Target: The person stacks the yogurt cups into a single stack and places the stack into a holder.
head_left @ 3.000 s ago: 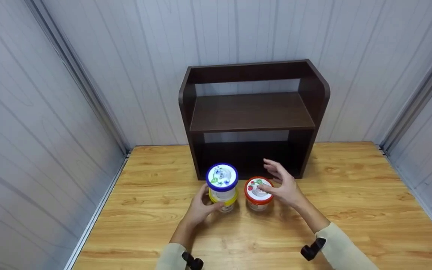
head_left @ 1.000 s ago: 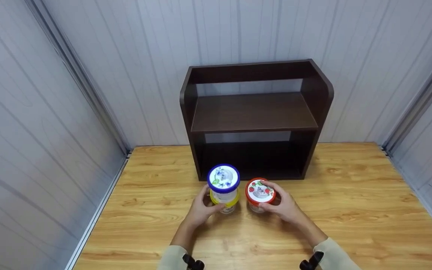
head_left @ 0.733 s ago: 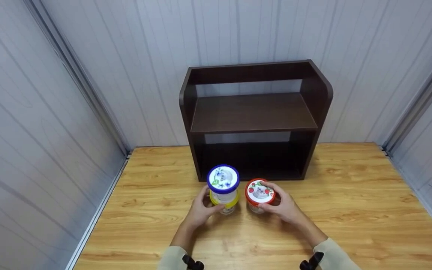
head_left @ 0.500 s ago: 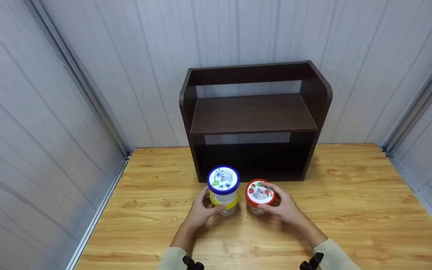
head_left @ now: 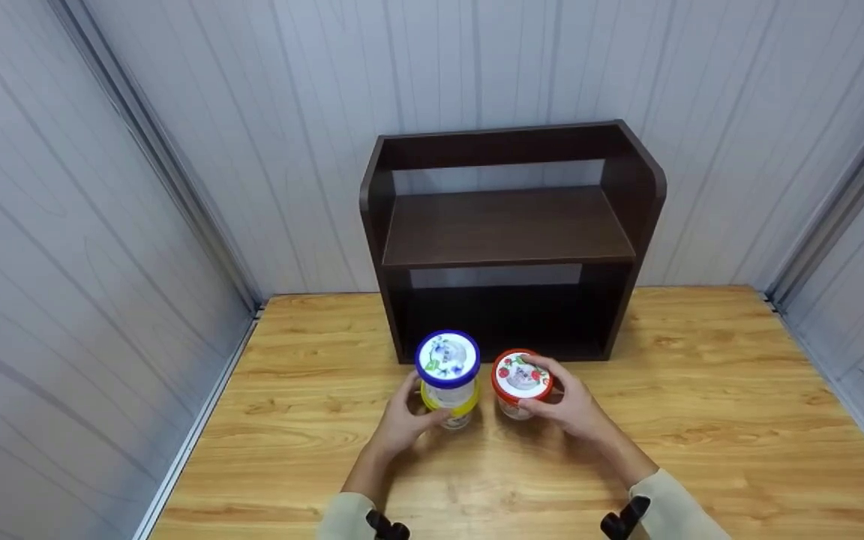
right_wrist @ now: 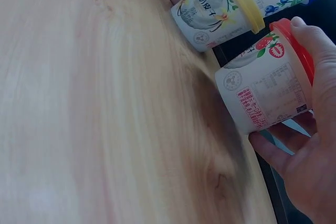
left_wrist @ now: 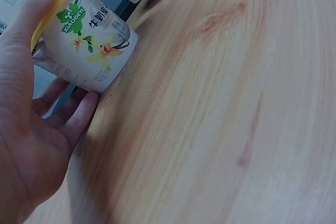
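Two white yogurt tubs are stacked, the blue-lidded tub [head_left: 447, 358] upright on the yellow-lidded tub [left_wrist: 86, 40]. My left hand [head_left: 400, 426] grips the lower, yellow-lidded one, thumb at the lid's rim and fingers around the far side. Just to the right, my right hand [head_left: 576, 406] holds the red-lidded tub [right_wrist: 262, 85], which has strawberries printed on it. In the right wrist view its thumb presses on the red lid's edge, while the other fingers reach round the tub, partly hidden behind it. A narrow gap separates this tub from the stack.
A dark brown two-tier shelf [head_left: 511, 225] stands right behind the tubs, its lower compartment opening toward me. The wooden table [head_left: 717, 420] extends to both sides, bounded by pale panel walls [head_left: 312, 90] at the back and sides.
Over the earlier frames my right hand has come down and taken hold of the red-lidded tub. Since half a second ago, tub and hand have shifted slightly up in view. The left hand stays put.
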A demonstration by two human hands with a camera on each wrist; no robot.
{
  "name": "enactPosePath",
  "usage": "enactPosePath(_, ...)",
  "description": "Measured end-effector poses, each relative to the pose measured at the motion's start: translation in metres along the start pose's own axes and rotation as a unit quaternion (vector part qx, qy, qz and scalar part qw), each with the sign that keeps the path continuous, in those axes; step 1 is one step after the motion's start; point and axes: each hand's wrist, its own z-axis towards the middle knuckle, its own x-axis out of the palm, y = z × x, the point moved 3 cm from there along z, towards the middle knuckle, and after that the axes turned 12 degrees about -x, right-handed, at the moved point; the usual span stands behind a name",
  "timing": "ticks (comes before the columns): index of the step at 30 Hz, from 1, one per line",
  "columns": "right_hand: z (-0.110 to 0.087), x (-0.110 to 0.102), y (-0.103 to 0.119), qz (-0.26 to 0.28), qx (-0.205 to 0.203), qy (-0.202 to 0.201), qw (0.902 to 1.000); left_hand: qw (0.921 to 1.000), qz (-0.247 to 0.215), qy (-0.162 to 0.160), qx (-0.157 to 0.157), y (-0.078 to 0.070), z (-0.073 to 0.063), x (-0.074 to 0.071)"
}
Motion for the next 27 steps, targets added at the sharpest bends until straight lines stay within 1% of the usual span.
enactPosePath(3, 0.003, -0.002, 0.004, 0.004, -0.006, -0.001, 1.0, 1.0, 0.002, -0.001, 0.006, 0.001, 0.001, 0.0)
enactPosePath(7, 0.006, -0.005, 0.008, 0.012, -0.005, -0.001, 0.9999, 0.9999, -0.006, 0.003, 0.013, 0.002, 0.003, 0.001)
enactPosePath(17, 0.014, -0.009, 0.019, 0.012, -0.005, -0.009, 0.9999, 0.9999, -0.015, 0.005, -0.001, 0.003, 0.003, 0.002)
enactPosePath(23, 0.018, -0.012, 0.025, 0.021, -0.005, -0.009, 0.9997, 1.0, -0.001, -0.001, -0.002, 0.003, 0.002, 0.001)
enactPosePath(27, 0.022, -0.014, 0.029, 0.01, -0.013, -0.012, 0.9998, 1.0, 0.003, -0.003, -0.006, 0.003, 0.001, 0.001)
